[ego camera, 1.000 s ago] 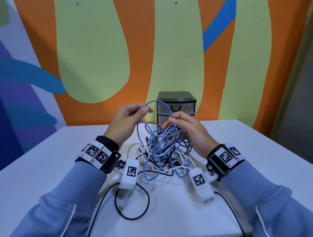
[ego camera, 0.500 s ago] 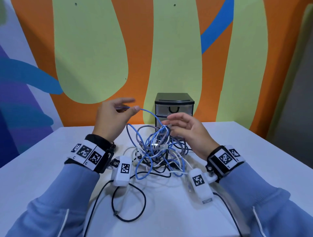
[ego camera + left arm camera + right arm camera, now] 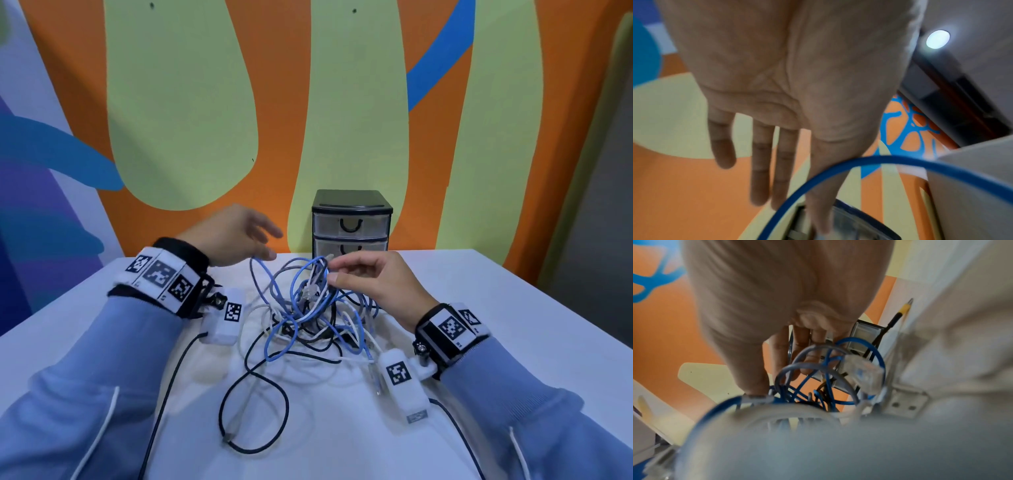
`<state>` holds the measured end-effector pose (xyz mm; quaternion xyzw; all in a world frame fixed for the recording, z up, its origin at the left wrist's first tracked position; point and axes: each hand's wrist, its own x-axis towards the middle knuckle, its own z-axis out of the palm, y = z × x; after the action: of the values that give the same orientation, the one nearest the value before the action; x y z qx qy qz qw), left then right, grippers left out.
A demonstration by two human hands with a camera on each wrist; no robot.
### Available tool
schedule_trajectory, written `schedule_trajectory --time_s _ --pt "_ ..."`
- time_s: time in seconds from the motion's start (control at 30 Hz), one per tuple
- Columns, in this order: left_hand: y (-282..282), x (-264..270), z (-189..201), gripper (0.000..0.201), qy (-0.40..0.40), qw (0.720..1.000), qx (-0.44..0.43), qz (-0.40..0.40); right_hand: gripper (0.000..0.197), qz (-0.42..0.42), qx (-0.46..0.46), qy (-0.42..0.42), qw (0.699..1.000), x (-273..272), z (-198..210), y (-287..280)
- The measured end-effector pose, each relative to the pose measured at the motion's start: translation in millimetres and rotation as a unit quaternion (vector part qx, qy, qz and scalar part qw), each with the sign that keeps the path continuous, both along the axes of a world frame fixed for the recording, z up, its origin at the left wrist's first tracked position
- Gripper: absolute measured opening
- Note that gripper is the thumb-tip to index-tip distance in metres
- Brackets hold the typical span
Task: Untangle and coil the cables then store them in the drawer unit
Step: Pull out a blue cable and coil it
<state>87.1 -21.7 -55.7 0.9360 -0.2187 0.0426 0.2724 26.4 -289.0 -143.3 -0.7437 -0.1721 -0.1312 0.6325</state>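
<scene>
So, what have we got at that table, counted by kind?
Drawer unit: 1
Cable tangle: 1, strands too knotted to count singly
Hands: 2, the left hand and the right hand
Wrist cameras: 2
Total: 6

The right hand (image 3: 789,293) curled its fingers (image 3: 777,353) into tangled blue and grey round cables (image 3: 807,368); a clear plastic network plug (image 3: 863,371) hung beside them.

lower drawer (image 3: 349,244) half hidden behind cables (image 3: 308,308), right wrist view's foreground blurred
</scene>
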Motion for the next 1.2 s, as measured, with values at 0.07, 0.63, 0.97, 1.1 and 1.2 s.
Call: schedule_trajectory --time_s 0.07,0.63,0.97,1.1,1.2 --pt "-14 1 4 0.034 0.002 0.999 0.025 -0.045 0.024 0.001 -0.004 0.0 1.0 -1 0 0" --pt "-29 -9 -29 0.013 0.0 0.991 -0.099 -0.096 0.026 0.014 -0.008 0.004 1.0 -4 2 2" --pt "-31 -13 -36 0.019 0.046 0.969 -0.218 -0.107 0.033 0.028 0.023 0.009 0.999 -5 0 3" --pt "-25 -15 -34 0.021 0.078 0.967 -0.223 -0.099 0.034 0.04 0.058 0.019 0.997 -1 -3 2" --pt "-33 -22 -34 0.032 0.095 0.964 -0.232 -0.087 0.027 0.038 0.097 0.046 0.994 1 -2 1"
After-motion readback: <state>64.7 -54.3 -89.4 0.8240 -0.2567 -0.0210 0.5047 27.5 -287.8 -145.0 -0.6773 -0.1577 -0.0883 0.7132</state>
